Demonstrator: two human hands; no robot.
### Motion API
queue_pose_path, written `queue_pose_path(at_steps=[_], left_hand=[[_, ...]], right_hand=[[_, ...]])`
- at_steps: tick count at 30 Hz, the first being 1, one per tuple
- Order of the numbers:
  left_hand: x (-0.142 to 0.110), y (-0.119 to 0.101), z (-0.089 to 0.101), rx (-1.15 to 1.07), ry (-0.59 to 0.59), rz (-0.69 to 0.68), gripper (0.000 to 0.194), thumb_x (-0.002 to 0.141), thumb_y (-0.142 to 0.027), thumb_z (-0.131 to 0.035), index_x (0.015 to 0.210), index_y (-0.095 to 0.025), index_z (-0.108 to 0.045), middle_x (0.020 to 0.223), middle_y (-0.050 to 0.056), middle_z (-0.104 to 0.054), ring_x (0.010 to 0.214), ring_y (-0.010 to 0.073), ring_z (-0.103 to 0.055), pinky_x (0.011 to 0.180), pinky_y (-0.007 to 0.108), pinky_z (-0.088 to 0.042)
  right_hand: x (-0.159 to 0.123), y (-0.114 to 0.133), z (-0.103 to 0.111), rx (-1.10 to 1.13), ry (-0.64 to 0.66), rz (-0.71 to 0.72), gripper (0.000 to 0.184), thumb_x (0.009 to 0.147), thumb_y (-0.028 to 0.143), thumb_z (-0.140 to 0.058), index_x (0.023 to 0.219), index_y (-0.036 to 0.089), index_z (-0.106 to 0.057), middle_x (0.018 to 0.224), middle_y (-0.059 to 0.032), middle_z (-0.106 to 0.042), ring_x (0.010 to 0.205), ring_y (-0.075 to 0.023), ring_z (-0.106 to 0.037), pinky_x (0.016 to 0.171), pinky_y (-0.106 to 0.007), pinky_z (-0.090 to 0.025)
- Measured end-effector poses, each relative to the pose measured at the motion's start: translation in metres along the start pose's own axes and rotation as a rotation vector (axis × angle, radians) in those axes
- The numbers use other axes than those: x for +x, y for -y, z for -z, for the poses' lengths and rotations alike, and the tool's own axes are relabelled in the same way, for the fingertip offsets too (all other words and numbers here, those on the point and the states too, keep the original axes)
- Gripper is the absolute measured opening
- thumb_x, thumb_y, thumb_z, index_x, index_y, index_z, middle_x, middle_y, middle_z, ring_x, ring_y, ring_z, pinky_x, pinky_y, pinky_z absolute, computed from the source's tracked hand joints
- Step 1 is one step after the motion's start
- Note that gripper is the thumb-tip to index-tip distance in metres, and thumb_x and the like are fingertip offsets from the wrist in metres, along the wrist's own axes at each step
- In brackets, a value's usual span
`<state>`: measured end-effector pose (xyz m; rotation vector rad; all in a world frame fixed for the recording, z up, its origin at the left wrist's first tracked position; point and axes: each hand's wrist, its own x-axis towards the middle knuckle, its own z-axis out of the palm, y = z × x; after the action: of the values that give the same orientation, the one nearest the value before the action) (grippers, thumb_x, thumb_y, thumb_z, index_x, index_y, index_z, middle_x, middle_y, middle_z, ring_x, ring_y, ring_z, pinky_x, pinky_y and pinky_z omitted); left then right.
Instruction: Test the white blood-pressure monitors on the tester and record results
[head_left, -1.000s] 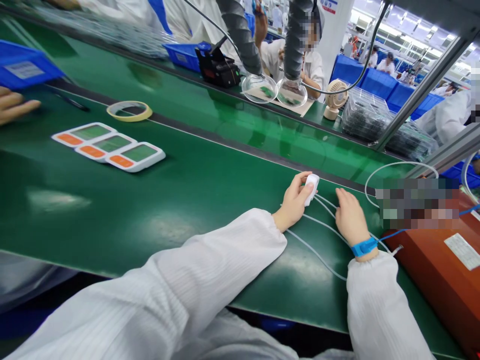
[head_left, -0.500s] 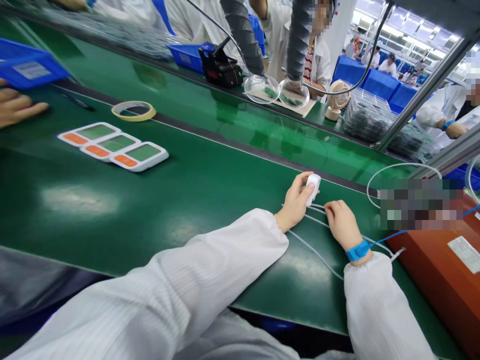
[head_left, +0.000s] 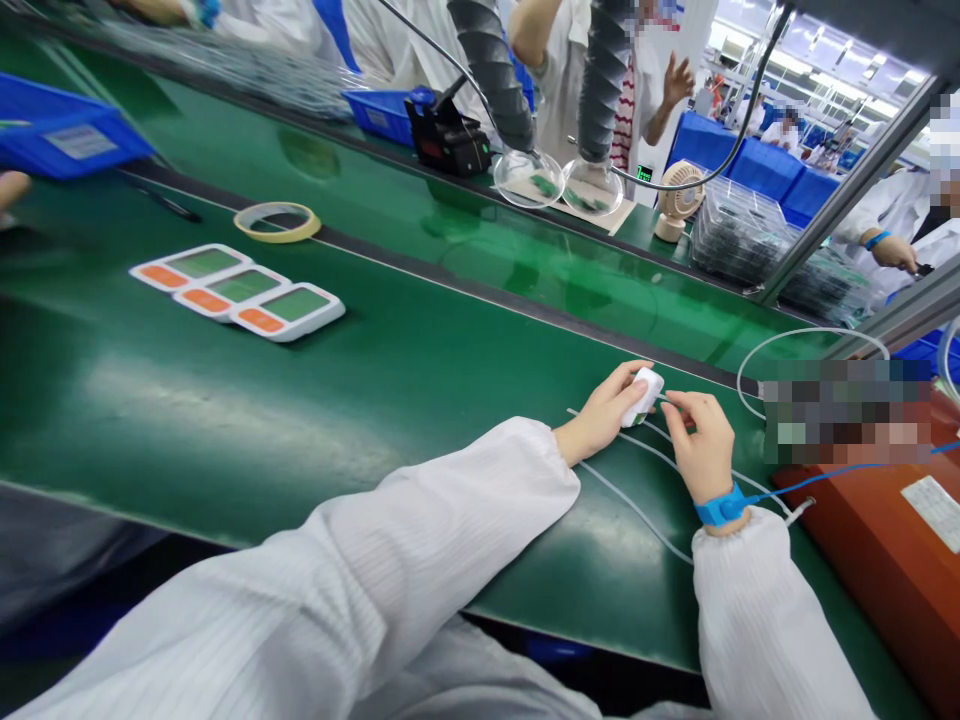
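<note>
white device (head_left: 645, 393), right of centre, looks unfinished: left hand (head_left: 602, 412) curled round it, right hand (head_left: 703, 440) pinching cable (head_left: 663, 398) beside it

Bright overall, lit from overhead by white ceiling lights (head_left: 817, 38) at upper right. Glaring in pale, smeared patches across the worktop (head_left: 420, 400), broad toward the left end, smaller near the front edge. Dropping to near black beneath that edge. Motion-blurred on the left, notably at another person's hand (head_left: 11, 188); clearer around the white device (head_left: 649, 386). Stretched toward the corners. Masked by coarse pixels behind the orange box's label (head_left: 932, 512).
</note>
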<state>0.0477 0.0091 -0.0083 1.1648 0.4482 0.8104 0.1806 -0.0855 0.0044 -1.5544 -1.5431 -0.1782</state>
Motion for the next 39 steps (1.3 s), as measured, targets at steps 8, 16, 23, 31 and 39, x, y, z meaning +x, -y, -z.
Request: queue_pose_path(at_steps=[8, 16, 23, 31, 39], left_hand=[[0.0002, 0.0003, 0.0009, 0.124, -0.01, -0.023, 0.049, 0.085, -0.053, -0.06, 0.12, -0.018, -0.056, 0.108, 0.006, -0.063, 0.085, 0.0162, -0.059, 0.074, 0.027, -0.047], [-0.0009, 0.0008, 0.0008, 0.183, -0.013, -0.033, 0.045, 0.088, -0.049, -0.057, 0.121, -0.018, -0.058, 0.111, 0.006, -0.064, 0.091, 0.0172, -0.059, 0.079, 0.028, -0.046], [-0.0014, -0.0005, 0.0005, 0.204, -0.01, -0.042, 0.046, 0.089, -0.05, -0.055, 0.121, -0.018, -0.058, 0.111, 0.006, -0.063, 0.09, 0.0173, -0.058, 0.079, 0.028, -0.046], [-0.0024, 0.0003, 0.0021, 0.285, 0.056, -0.073, 0.05, 0.091, -0.052, -0.051, 0.129, -0.02, -0.058, 0.114, 0.008, -0.064, 0.098, 0.0209, -0.058, 0.082, 0.03, -0.048], [-0.0028, 0.0002, 0.0026, 0.32, 0.067, -0.077, 0.053, 0.093, -0.051, -0.047, 0.132, -0.018, -0.057, 0.118, 0.008, -0.063, 0.104, 0.0219, -0.057, 0.091, 0.032, -0.045]], right_hand=[[0.0002, 0.0052, 0.0005, 0.042, 0.016, -0.026, 0.017, 0.097, 0.03, -0.054, 0.093, 0.02, -0.066, 0.089, -0.0071, -0.069, 0.082, -0.0205, -0.065, 0.075, -0.035, -0.055], [-0.0004, 0.0055, -0.0009, 0.062, 0.062, -0.013, 0.015, 0.096, 0.031, -0.055, 0.091, 0.02, -0.064, 0.085, -0.0054, -0.066, 0.08, -0.02, -0.062, 0.074, -0.035, -0.052], [-0.0002, 0.0065, -0.0007, 0.074, 0.081, -0.007, 0.014, 0.097, 0.028, -0.052, 0.089, 0.02, -0.062, 0.084, -0.0051, -0.065, 0.08, -0.0198, -0.06, 0.074, -0.034, -0.051], [-0.0008, 0.008, -0.0009, 0.076, 0.078, -0.017, 0.014, 0.097, 0.028, -0.051, 0.089, 0.02, -0.06, 0.084, -0.0049, -0.064, 0.079, -0.0197, -0.059, 0.073, -0.034, -0.049], [-0.0017, 0.0063, -0.0025, 0.069, 0.104, -0.029, 0.015, 0.096, 0.028, -0.051, 0.088, 0.02, -0.06, 0.082, -0.004, -0.063, 0.078, -0.0195, -0.059, 0.072, -0.034, -0.048]])
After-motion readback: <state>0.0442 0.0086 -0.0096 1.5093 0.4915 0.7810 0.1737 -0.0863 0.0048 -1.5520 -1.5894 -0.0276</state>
